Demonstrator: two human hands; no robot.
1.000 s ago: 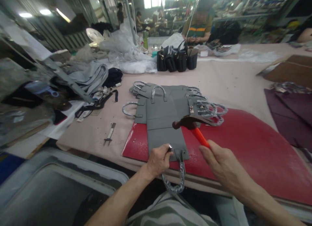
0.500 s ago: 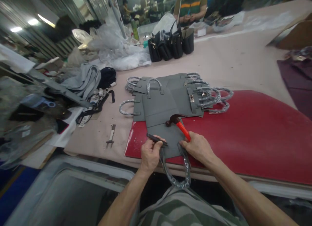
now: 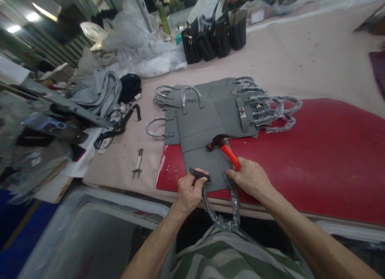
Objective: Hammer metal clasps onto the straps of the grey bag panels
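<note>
L hand [image 3: 189, 192] pinches dark strap tab [image 3: 199, 174] on grey leather bag panel [image 3: 204, 166]; R hand [image 3: 251, 178], apart, clamped on orange-handled hammer [image 3: 229, 150]. Panel looks light, semi-stiff; plastic-wrapped handle [image 3: 227, 226] prob. floppy, so hold at tab.

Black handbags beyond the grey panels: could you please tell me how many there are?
4, in a row on the pale pink table: the gold-clasped black handbag leftmost, then a second, a third and a rightmost fourth. More may be hidden.

The grey panel [image 3: 204, 162] looks matt and leather-like; the hammer [image 3: 224, 148] has a glossy orange grip, the handle [image 3: 230, 214] shiny clear plastic wrap, the red board [image 3: 315, 158] a glossy, scuffed coat.
</note>
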